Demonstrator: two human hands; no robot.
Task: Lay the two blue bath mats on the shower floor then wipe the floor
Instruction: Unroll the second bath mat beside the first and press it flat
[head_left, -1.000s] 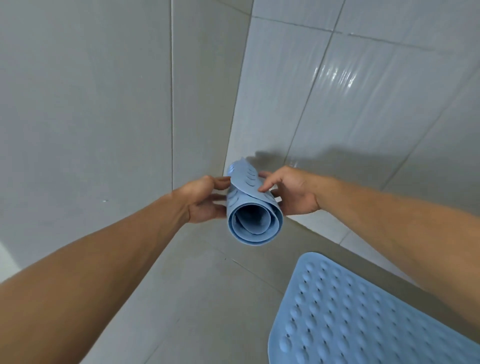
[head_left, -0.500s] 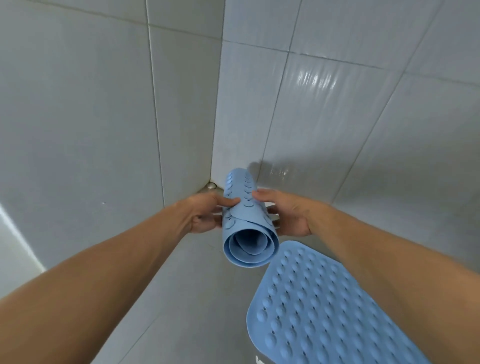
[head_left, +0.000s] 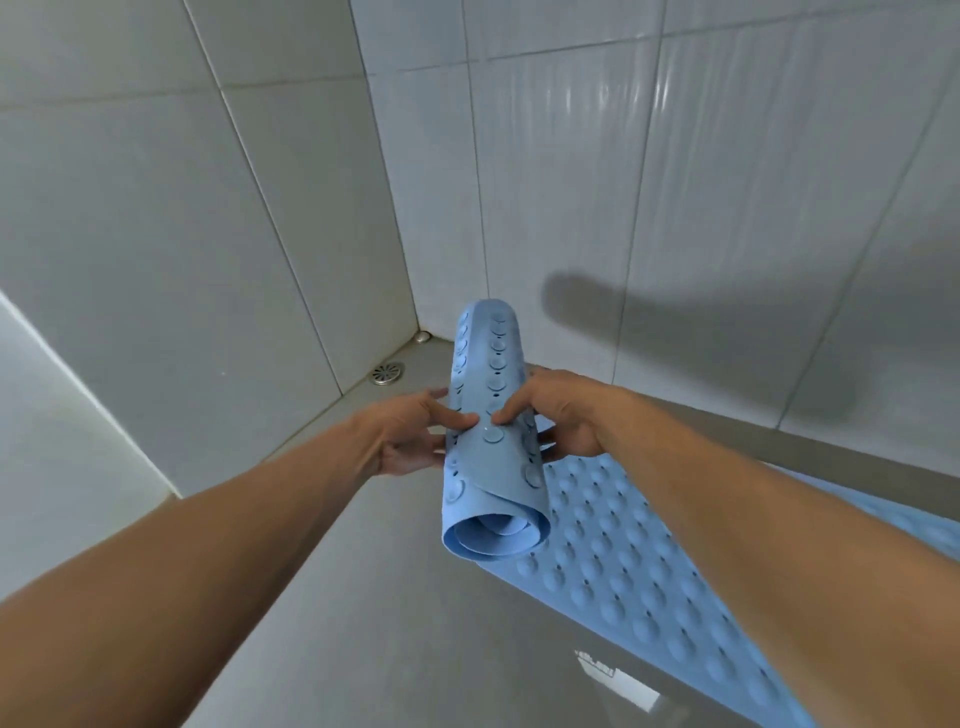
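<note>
A rolled-up blue bath mat (head_left: 491, 452) with round suction cups hangs in the air in front of me, its open end facing me. My left hand (head_left: 410, 441) grips its left side and my right hand (head_left: 558, 415) grips its right side, thumbs on top. A second blue bath mat (head_left: 623, 571) lies flat on the grey shower floor (head_left: 389, 597) to the right, below the roll; my right forearm hides part of it.
White tiled walls meet in the corner ahead. A round metal drain (head_left: 387, 373) sits in the floor by that corner, with a small metal piece (head_left: 422, 336) behind it. A bright light patch (head_left: 615, 680) reflects on the floor near me.
The view has dropped and swung left, bringing the drain and more floor into sight. The roll now sits lower and longer in view, over the flat mat's near edge. Both hands keep their grip.
</note>
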